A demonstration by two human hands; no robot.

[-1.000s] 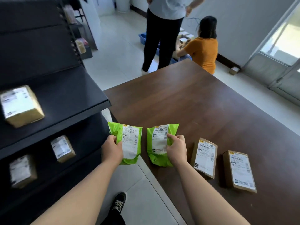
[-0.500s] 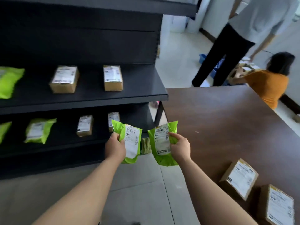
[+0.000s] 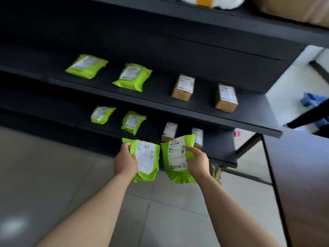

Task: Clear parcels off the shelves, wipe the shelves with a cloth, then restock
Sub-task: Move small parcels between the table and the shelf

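View swung further left since 0.5 s ago: black shelving unit (image 3: pixel 160 41) now fills the frame beyond both grips, brown table (image 3: pixel 302 175) pushed to the right edge. Grips unchanged.

Middle shelf (image 3: pixel 195 111), above and beyond the hands: 2 shelved green mailers (image 3: pixel 132 77), 2 cardboard boxes (image 3: pixel 183 87). Lower shelf (image 3: pixel 220 154), just beyond the hands: same mix, 2 and 2. Reads as restocking.

Left green poly mailer (image 3: pixel 146 159) gripped by left hand (image 3: pixel 125 162), fingers wrapped round its upper-left edge, label up. Right green poly mailer (image 3: pixel 176 157) gripped by right hand (image 3: pixel 197 162) at its upper-right corner, film crumpling under the fingers. Both in the air, side by side, nearly touching.

Judgement: light, soft, slick film, squashy contents, not fragile. Edge hold works. Grip across the body if it slips.
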